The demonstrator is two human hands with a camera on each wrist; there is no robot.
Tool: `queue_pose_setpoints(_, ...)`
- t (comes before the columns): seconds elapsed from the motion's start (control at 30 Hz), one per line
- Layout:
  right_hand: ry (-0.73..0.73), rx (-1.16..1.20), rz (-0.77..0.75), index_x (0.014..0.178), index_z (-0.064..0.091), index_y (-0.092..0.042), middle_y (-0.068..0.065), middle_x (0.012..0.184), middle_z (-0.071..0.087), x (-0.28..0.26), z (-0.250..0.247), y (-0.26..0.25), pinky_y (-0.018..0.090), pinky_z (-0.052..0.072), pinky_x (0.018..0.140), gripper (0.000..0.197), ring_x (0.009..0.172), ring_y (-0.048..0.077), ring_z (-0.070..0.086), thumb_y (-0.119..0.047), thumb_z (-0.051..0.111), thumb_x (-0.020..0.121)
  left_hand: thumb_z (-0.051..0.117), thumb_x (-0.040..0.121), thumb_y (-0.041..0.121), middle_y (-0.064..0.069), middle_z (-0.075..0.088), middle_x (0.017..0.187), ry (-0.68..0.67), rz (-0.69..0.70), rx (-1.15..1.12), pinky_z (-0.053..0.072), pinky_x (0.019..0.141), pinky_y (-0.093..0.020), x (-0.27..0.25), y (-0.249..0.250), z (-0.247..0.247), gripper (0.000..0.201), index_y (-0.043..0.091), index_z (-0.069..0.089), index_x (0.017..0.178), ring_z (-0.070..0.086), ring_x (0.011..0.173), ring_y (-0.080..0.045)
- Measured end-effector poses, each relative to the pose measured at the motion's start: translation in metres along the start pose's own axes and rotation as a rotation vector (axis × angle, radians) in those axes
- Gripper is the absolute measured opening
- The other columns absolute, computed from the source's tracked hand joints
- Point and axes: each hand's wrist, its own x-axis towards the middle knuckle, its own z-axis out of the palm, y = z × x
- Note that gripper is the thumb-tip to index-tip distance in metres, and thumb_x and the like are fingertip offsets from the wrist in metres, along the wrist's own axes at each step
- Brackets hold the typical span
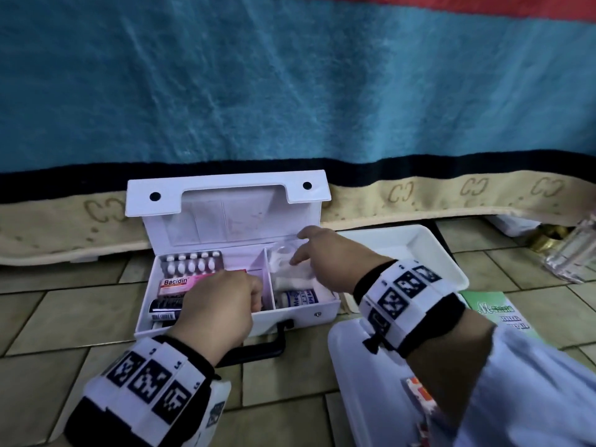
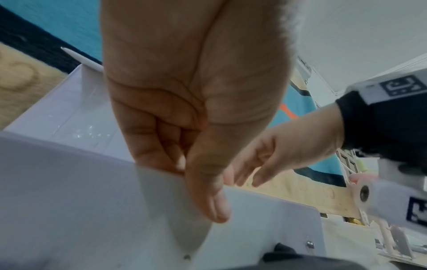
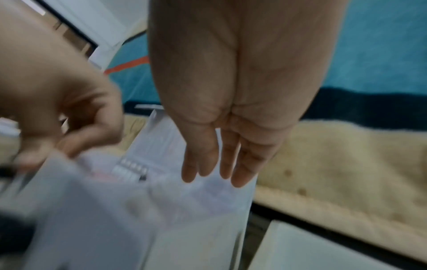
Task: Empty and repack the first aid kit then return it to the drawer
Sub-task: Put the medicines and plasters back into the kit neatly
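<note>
Dim, bluish indoor light; head view curves at its edges, the right wrist view's left hand blurred

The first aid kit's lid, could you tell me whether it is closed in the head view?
No, the first aid kit stands open, its lid raised upright behind the compartments.

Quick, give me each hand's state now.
Left hand: fingers curled, holding nothing visible.
Right hand: open, fingers straight over the first aid kit.
</note>
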Motion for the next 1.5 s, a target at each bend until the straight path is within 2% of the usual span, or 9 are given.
queue_pose_setpoints(0.13, 0.146, 0.087, 0.008, 0.13, 0.056, -0.027, -0.001, 0.139, 0.046, -0.043, -0.041, 0.027, 0.015, 0.028, 0.096, 0.044, 0.124, 0.015, 0.046, -0.005, 0.049, 0.092, 0.066, 0.074, 0.012, 0.01, 0.064, 0.076, 0.003, 0.018, 0.025, 0.045, 0.068, -0.024, 0.0, 0.002, -0.002, 0.03, 0.028, 0.046, 0.058, 0.062, 0.084, -0.013)
queue_pose_setpoints(0.3, 0.254, 0.232, 0.196, 0.112, 0.065, -0.037, -0.02, 0.096, 0.063, -0.124, -0.061, 0.079, 0.005, 0.037, 0.07, 0.028, 0.077, -0.008, 0.055, -0.022, 0.061, 0.089, 0.067, 0.074, 0.014, 0.009, 0.067, 0.08, -0.001, 0.008, 0.027, 0.045, 0.067, -0.025, -0.003, 0.005, -0.005, 0.03, 0.027, 0.046, 0.058, 0.062, 0.083, -0.013)
queue_pose_setpoints(0.5, 0.285, 0.189, 0.665, 0.104, 0.071, -0.022, 0.001, 0.086, 0.068, -0.185, -0.007, 0.14, 0.024, 0.04, 0.071, 0.021, 0.078, 0.02, 0.061, -0.018, 0.067, 0.084, 0.071, 0.072, 0.021, 0.01, 0.057, 0.068, -0.02, -0.031, 0.062, 0.034, 0.056, -0.026, -0.007, 0.007, -0.006, 0.03, 0.031, 0.046, 0.058, 0.056, 0.072, -0.012)
queue_pose_setpoints(0.67, -0.068, 0.164, 0.932, 0.1, 0.065, -0.015, 0.01, 0.111, 0.065, -0.198, 0.042, 0.17, 0.026, 0.042, 0.077, 0.034, 0.101, 0.025, 0.059, -0.045, 0.064, 0.083, 0.071, 0.074, 0.024, 0.012, 0.058, 0.067, -0.041, -0.034, 0.071, 0.034, 0.055, -0.024, -0.008, 0.013, -0.012, 0.028, 0.031, 0.048, 0.059, 0.055, 0.071, -0.01)
queue_pose_setpoints(0.8, -0.07, 0.264, 0.954, 0.077, 0.048, -0.022, 0.004, 0.092, 0.056, -0.197, 0.048, 0.17, 0.027, 0.037, 0.065, 0.038, 0.084, 0.022, 0.051, -0.047, 0.075, 0.07, 0.071, 0.074, 0.023, 0.01, 0.06, 0.068, -0.051, -0.054, 0.064, 0.036, 0.056, -0.024, -0.009, 0.014, -0.012, 0.028, 0.031, 0.048, 0.058, 0.058, 0.072, -0.01)
queue_pose_setpoints(1.03, 0.008, 0.292, 0.995, 0.121, 0.038, 0.005, 0.018, 0.119, 0.058, -0.192, 0.051, 0.178, 0.028, 0.043, 0.08, 0.088, 0.11, 0.029, 0.056, -0.034, 0.087, 0.059, 0.073, 0.07, 0.022, 0.009, 0.062, 0.068, -0.063, -0.061, 0.08, 0.034, 0.055, -0.025, -0.007, 0.013, -0.009, 0.031, 0.033, 0.048, 0.057, 0.058, 0.073, -0.01)
queue_pose_setpoints(1.17, -0.076, 0.265, 0.963, 0.096, 0.057, -0.007, 0.007, 0.091, 0.059, -0.195, 0.048, 0.186, 0.016, 0.035, 0.05, 0.048, 0.082, 0.021, 0.054, -0.038, 0.08, 0.067, 0.076, 0.068, 0.026, 0.011, 0.062, 0.07, -0.061, -0.066, 0.085, 0.043, 0.065, -0.025, -0.008, 0.015, -0.011, 0.03, 0.032, 0.049, 0.057, 0.056, 0.076, -0.009)
queue_pose_setpoints(1.27, -0.064, 0.256, 0.909, 0.085, 0.06, -0.008, 0.008, 0.085, 0.065, -0.203, 0.04, 0.19, 0.02, 0.034, 0.047, 0.027, 0.067, 0.018, 0.053, -0.031, 0.07, 0.078, 0.075, 0.071, 0.022, 0.009, 0.063, 0.069, -0.049, -0.066, 0.051, 0.046, 0.066, -0.025, -0.009, 0.017, -0.011, 0.03, 0.033, 0.051, 0.058, 0.057, 0.073, -0.007)
queue_pose_setpoints(1.5, 0.41, 0.587, 0.831, 0.068, 0.066, -0.008, 0.011, 0.044, 0.062, -0.239, 0.009, 0.195, 0.03, 0.042, 0.048, 0.013, 0.04, 0.026, 0.051, 0.0, 0.073, 0.075, 0.061, 0.074, 0.011, 0.008, 0.063, 0.072, -0.023, -0.132, 0.019, 0.049, 0.066, -0.025, -0.018, 0.021, -0.008, 0.025, 0.027, 0.049, 0.059, 0.061, 0.074, -0.006)
